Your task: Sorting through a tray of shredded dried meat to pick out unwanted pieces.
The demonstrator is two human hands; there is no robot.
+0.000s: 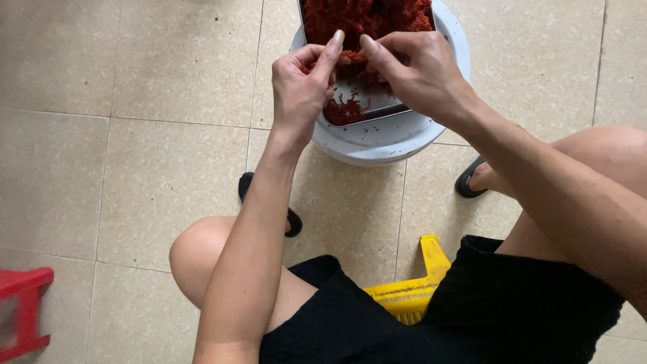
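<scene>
Together, the left hand [300, 91] and right hand [418, 74] meet over a metal tray [377, 108], fingertips almost touching; both are curled nearly closed, each pinching the same small clump of red shreds [352, 58] between thumb and fingers, the left index finger standing straight up beside the right one. Just beyond the fingertips the tray is heaped with more of the red shreds; under the palms its near end is mostly bare metal, with a few loose strands in the corner below the left thumb. The tray sits on a round white tub [384, 138] — its rim curves out below both wrists and past the right hand. Nearer the body, the person sits low on a yellow stool [411, 293] in black shorts [472, 317], bare knees spread either side of the forearms; a dark sandal [246, 185] lies under the left forearm, another [468, 182] below the right wrist. Far out to the left of the left elbow, on the tiled floor [135, 101], stands a red stool [23, 313].
</scene>
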